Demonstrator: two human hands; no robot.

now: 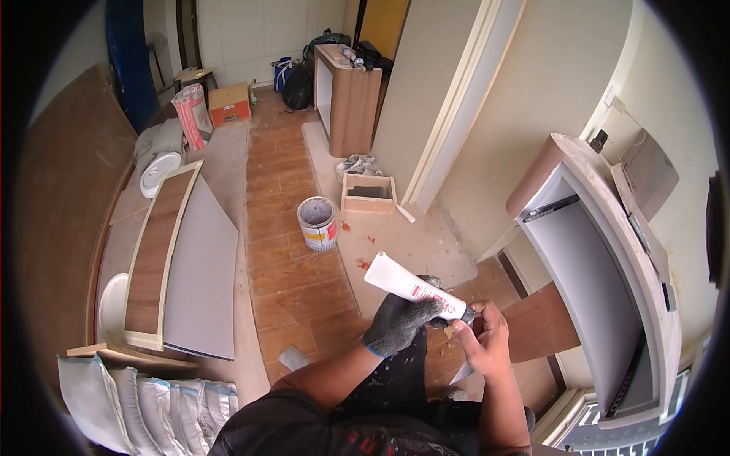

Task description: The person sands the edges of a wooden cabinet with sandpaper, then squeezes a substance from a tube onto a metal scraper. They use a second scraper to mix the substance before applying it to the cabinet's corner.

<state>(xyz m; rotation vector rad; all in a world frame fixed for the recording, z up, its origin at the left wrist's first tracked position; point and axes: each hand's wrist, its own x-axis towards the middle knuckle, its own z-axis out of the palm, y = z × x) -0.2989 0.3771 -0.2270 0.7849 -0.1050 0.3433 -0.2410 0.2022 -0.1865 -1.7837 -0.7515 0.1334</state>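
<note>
A white tube (413, 283) with red print and a dark cap (468, 313) lies slanted across my two hands, its flat end pointing up and to the left. My left hand (401, 322), in a dark grey knitted glove, is wrapped round the tube's middle. At the cap end, the fingers of my bare right hand (484, 339) are closed on the dark cap. A small tan bit by the right thumb is too small to make out. Beyond my hands stands an open paint can (318, 225) with grey residue inside.
A wooden drawer box (369, 194) sits on the floor covering behind the can. To the right is a curved cabinet (601, 251) with drawer rails. A panel with taped edges (199, 266) leans at left, above several wrapped packs (144, 403). A wood-veneer cabinet (354, 106) stands farther back.
</note>
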